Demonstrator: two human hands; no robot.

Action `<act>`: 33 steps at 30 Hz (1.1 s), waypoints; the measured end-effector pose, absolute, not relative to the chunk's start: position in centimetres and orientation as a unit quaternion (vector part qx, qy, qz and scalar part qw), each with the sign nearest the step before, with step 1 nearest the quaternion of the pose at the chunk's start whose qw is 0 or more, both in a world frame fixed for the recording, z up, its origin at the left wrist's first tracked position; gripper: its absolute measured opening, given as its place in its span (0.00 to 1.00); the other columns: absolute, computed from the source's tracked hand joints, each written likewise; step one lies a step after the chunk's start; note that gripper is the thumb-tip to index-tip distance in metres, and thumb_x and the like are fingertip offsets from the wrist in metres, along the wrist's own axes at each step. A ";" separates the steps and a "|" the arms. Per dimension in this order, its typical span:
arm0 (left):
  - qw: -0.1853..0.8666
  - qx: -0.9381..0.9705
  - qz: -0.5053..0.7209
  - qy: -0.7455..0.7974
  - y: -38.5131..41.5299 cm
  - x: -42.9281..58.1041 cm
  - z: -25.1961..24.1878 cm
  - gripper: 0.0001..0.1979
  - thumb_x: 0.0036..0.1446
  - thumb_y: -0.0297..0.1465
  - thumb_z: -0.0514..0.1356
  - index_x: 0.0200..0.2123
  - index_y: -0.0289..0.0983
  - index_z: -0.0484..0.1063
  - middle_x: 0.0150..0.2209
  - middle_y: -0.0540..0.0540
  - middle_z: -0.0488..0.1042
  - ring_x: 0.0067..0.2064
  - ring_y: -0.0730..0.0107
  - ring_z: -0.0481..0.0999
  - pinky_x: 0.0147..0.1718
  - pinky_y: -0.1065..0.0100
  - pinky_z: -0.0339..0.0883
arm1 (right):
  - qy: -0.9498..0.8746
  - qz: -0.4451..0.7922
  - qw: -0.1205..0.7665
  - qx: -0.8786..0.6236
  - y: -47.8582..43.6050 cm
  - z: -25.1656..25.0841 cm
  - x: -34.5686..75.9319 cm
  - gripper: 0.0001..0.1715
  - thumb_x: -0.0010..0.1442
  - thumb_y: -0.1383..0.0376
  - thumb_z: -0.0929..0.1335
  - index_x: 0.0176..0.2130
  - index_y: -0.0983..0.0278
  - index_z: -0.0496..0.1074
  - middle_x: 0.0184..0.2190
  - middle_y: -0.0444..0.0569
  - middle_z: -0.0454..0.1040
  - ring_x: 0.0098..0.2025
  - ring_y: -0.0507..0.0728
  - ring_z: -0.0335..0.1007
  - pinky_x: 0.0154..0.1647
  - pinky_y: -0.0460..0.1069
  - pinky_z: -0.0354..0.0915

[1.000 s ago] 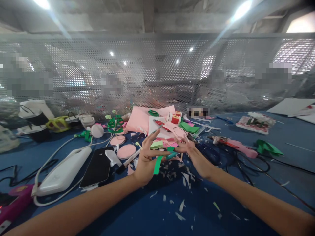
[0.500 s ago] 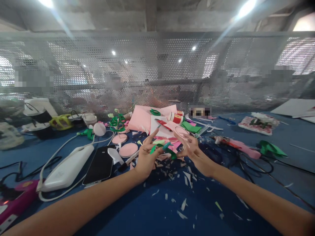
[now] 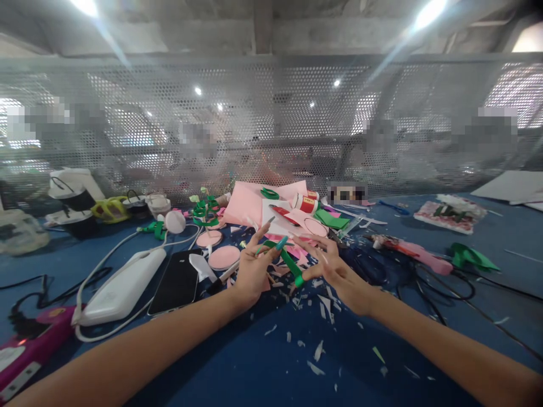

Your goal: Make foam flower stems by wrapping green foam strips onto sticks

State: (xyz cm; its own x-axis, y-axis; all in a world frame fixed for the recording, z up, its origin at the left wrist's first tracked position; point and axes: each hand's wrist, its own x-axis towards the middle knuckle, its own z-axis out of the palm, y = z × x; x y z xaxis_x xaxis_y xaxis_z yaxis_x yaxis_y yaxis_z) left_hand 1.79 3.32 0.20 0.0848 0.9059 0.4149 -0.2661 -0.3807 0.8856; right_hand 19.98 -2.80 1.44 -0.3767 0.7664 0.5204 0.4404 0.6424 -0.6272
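My left hand (image 3: 253,265) and my right hand (image 3: 335,270) meet over the blue table (image 3: 263,367), among paper scraps. Between them stretches a narrow green paper strip (image 3: 291,262). The left hand pinches its upper end with thumb and finger, the other fingers spread. The right hand pinches its lower end near the thumb, with its other fingers fanned out. Just behind the hands lie pink paper circles (image 3: 223,257) and a heap of pink paper sheets (image 3: 248,206).
A black phone (image 3: 176,281) and a white power bank (image 3: 123,288) with white cable lie at the left. A black marker (image 3: 220,278), glue tube (image 3: 304,203), pink glue gun (image 3: 409,251) and black cables sit around. A perforated metal screen (image 3: 271,124) closes the back.
The green strip hung from the left hand a second ago; now both hands hold it stretched between them, and the hands have come slightly lower and closer.
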 end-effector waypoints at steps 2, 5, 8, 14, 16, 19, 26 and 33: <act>0.422 0.615 0.603 0.283 3.0 1.6 0.4 0.09 0.47 0.31 0.64 0.18 0.37 0.74 0.51 0.44 0.71 0.55 0.55 0.65 0.55 0.50 0.57 | -0.787 0.190 0.418 -0.413 -2.8 1.3 19.9 0.33 0.62 0.45 0.49 0.39 0.51 0.76 0.55 0.42 0.66 0.65 0.62 0.30 0.61 0.67 0.29; 0.336 0.696 0.572 0.274 2.1 1.3 1.0 0.05 0.49 0.32 0.63 0.24 0.41 0.78 0.57 0.49 0.63 0.59 0.55 0.59 0.58 0.48 0.50 | -0.746 0.186 0.435 -0.468 -2.6 1.2 20.0 0.33 0.61 0.43 0.50 0.50 0.51 0.70 0.51 0.46 0.70 0.65 0.62 0.27 0.60 0.67 0.23; 0.262 0.766 0.541 0.229 1.2 1.1 1.4 0.04 0.50 0.34 0.63 0.30 0.46 0.79 0.59 0.52 0.61 0.61 0.55 0.55 0.59 0.49 0.48 | -0.720 0.211 0.450 -0.484 -2.4 1.1 20.1 0.38 0.59 0.41 0.49 0.49 0.55 0.71 0.55 0.47 0.66 0.66 0.62 0.26 0.61 0.65 0.21; 0.127 0.845 0.487 0.182 0.9 0.9 1.3 0.08 0.51 0.31 0.62 0.33 0.51 0.78 0.63 0.58 0.53 0.62 0.55 0.47 0.58 0.48 0.46 | -0.618 0.423 0.518 -0.413 -2.6 1.7 19.4 0.38 0.55 0.37 0.53 0.40 0.58 0.76 0.61 0.43 0.56 0.65 0.61 0.38 0.64 0.59 0.36; 0.096 0.862 0.461 0.189 1.0 0.9 1.3 0.10 0.50 0.30 0.63 0.34 0.52 0.77 0.63 0.58 0.51 0.63 0.54 0.45 0.58 0.47 0.44 | -0.555 0.520 0.518 -0.392 -2.9 2.2 18.9 0.36 0.55 0.39 0.56 0.41 0.59 0.76 0.57 0.47 0.63 0.62 0.62 0.50 0.60 0.59 0.49; 0.070 0.866 0.445 0.216 1.2 1.0 1.3 0.11 0.50 0.28 0.63 0.35 0.51 0.77 0.64 0.57 0.50 0.63 0.52 0.43 0.57 0.44 0.44 | -0.476 0.615 0.516 -0.360 -3.6 2.9 18.0 0.29 0.55 0.43 0.62 0.41 0.60 0.75 0.48 0.50 0.73 0.50 0.61 0.67 0.49 0.57 0.64; 0.015 0.878 0.422 0.224 1.2 1.3 1.1 0.08 0.51 0.30 0.61 0.31 0.50 0.78 0.64 0.59 0.47 0.62 0.49 0.44 0.55 0.47 0.48 | -0.440 0.640 0.529 -0.341 -3.6 1.6 17.4 0.13 0.42 0.55 0.75 0.26 0.60 0.76 0.34 0.48 0.79 0.42 0.60 0.72 0.50 0.57 0.62; -0.027 0.886 0.401 0.230 0.4 1.8 1.3 0.16 0.44 0.22 0.61 0.36 0.47 0.77 0.65 0.56 0.44 0.62 0.48 0.43 0.55 0.46 0.48 | -0.501 0.555 0.560 -0.358 -3.0 1.3 18.0 0.13 0.39 0.54 0.76 0.27 0.57 0.78 0.47 0.49 0.74 0.56 0.63 0.61 0.58 0.61 0.53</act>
State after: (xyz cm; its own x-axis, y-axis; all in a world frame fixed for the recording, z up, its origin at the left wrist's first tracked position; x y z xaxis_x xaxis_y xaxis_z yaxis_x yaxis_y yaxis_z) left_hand 1.77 0.41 1.31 0.5720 0.3856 0.7240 0.4289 -0.8930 0.1367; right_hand 18.00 -2.96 1.30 -0.1176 0.9794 0.1643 -0.2622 0.1289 -0.9564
